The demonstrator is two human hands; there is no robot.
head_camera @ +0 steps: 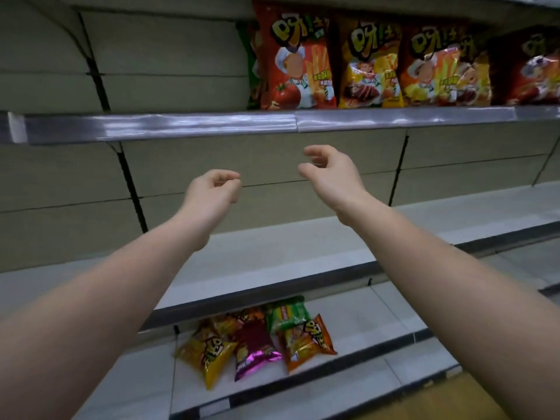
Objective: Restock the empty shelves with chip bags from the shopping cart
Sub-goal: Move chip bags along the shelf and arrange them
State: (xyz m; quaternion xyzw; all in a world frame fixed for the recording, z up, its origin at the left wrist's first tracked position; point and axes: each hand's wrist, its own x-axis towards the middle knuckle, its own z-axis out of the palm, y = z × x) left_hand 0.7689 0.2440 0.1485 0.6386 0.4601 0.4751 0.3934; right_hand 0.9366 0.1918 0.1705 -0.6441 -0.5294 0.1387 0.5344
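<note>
Both arms reach toward the shelving. My left hand (212,192) hangs in the air with curled fingers and holds nothing. My right hand (330,171) is a little higher, fingers loosely apart and empty, just below the upper shelf's front rail (194,124). Several chip bags stand upright on the right part of that upper shelf, the leftmost in full view a red tomato bag (298,59). The middle shelf (272,259) under my hands is bare. On the bottom shelf lies a loose pile of bags: yellow (204,353), purple (256,347), green (288,313) and orange (309,341). The shopping cart is not in view.
The upper shelf's left part (151,56) has no bags. Black upright brackets (130,186) split the beige back panels. A strip of wooden floor (439,401) shows at the lower right.
</note>
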